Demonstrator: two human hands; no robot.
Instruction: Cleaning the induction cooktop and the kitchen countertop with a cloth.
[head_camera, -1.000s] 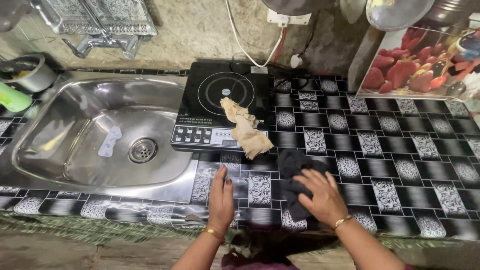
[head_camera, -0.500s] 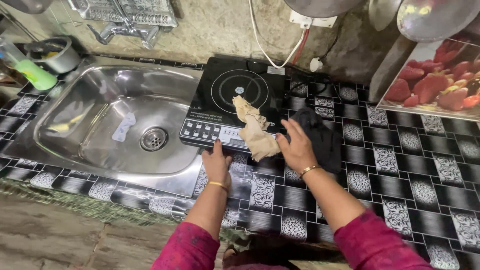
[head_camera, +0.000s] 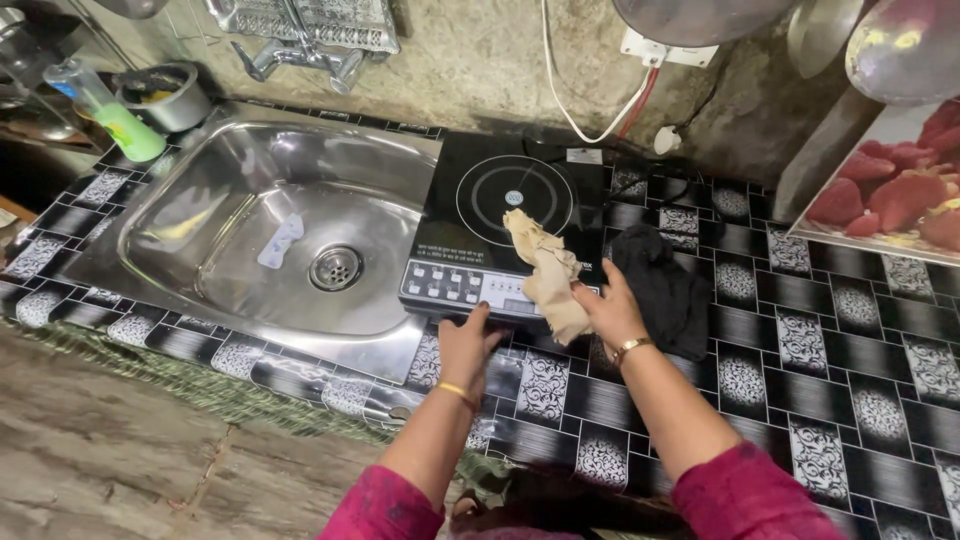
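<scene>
On the tiled counter ahead of me sits a black induction cooktop (head_camera: 505, 235), its front edge at the centre of my view. My left hand (head_camera: 468, 345) rests flat and released at the near edge of the cooktop, fingertips touching the strip just below the control panel (head_camera: 470, 288); it grasps nothing. My right hand (head_camera: 607, 312) lies at about 3 o'clock from the left one, its fingers closed on the lower end of a beige rag (head_camera: 548, 275). That rag trails from the hand up toward 11 o'clock, across the front right corner of the cooktop, its far end lying on the ring of the cooking zone (head_camera: 514, 199). Both wrists carry a gold bangle; the sleeves are pink.

Just beside the right hand, at 2 o'clock, a black cloth (head_camera: 662, 290) lies crumpled on the black-and-white patterned counter (head_camera: 800, 370), touching the right side of the cooktop as far as I can tell.

At 9 o'clock from the cooktop, a stainless steel sink (head_camera: 270, 230) adjoins it, with a pale scrap (head_camera: 279, 241) near the drain (head_camera: 335, 268). At 10 o'clock, well apart, a green bottle (head_camera: 105, 110) stands just beside a small metal pot (head_camera: 162, 96). A white cable (head_camera: 590, 110) runs up the wall at 12 o'clock.
</scene>
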